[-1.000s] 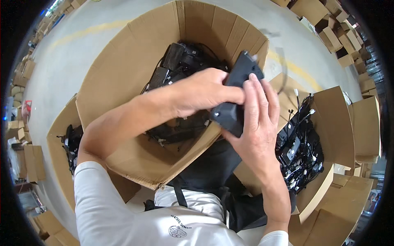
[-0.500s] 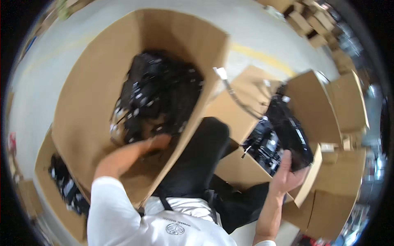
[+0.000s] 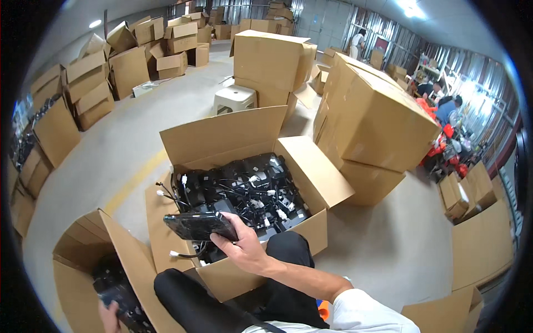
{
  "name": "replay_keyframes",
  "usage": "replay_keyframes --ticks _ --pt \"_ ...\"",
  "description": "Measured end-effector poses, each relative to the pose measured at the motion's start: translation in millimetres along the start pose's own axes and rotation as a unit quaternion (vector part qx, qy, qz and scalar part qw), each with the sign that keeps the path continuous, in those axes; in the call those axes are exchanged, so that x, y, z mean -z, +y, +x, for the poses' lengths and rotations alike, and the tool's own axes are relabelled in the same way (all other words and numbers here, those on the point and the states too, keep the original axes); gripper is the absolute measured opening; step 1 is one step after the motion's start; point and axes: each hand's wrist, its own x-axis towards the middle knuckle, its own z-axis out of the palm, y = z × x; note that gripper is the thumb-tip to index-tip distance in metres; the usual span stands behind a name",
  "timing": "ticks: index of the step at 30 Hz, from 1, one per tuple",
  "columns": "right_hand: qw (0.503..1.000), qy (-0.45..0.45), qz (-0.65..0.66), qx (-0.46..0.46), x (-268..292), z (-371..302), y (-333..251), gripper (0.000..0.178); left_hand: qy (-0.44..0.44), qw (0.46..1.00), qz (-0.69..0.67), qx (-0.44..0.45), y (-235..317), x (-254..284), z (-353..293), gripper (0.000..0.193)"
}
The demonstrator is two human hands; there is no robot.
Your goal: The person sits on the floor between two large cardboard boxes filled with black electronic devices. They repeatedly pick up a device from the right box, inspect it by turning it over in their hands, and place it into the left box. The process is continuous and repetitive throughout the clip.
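My right hand (image 3: 242, 244) is closed on one end of a flat black case (image 3: 200, 225), holding it above the open middle carton. Thin cables with white plugs, such as the white plug (image 3: 175, 253), hang near that case. Below it, the middle carton (image 3: 227, 137) is full of similar black cases (image 3: 222, 183) and wires with white connectors. At the lower left, my left hand (image 3: 110, 317) reaches into a second open carton (image 3: 78, 272). Its fingers close on the edge of a black case (image 3: 111, 289) there; blur and the frame's rim hide part of the grip.
Tall closed cartons (image 3: 383, 111) stand at the right, and another stacked carton (image 3: 272, 61) rises behind a white stool (image 3: 236, 100). Many cartons (image 3: 130, 69) line the left side. People (image 3: 447, 108) are at the far right among orange-red items.
The view has swung up and to the right. My right hand has brought the case over the middle carton. My left hand is still in the left carton, now on a case.
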Motion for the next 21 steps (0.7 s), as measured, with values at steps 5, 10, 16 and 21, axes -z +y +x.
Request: replay_keyframes --ticks 5,10,16,21 --pt "0.985 0.066 -0.021 0.158 -38 9 -35 0.049 0.268 0.949 0.142 -0.083 184 -159 -21 0.037" --pt "0.934 0.041 -0.054 0.351 -81 -4 -68 0.066 -0.004 0.916 -0.13 -0.379 206 -291 -34 0.067" --pt "0.94 -0.075 -0.114 0.311 -59 -33 -59 0.061 0.07 0.972 -0.153 -0.164 210 -326 -29 0.052" --pt "0.969 0.09 -0.008 0.231 10 -29 -37 0.044 -0.044 0.962 -0.26 -0.074 189 -324 -18 0.059"
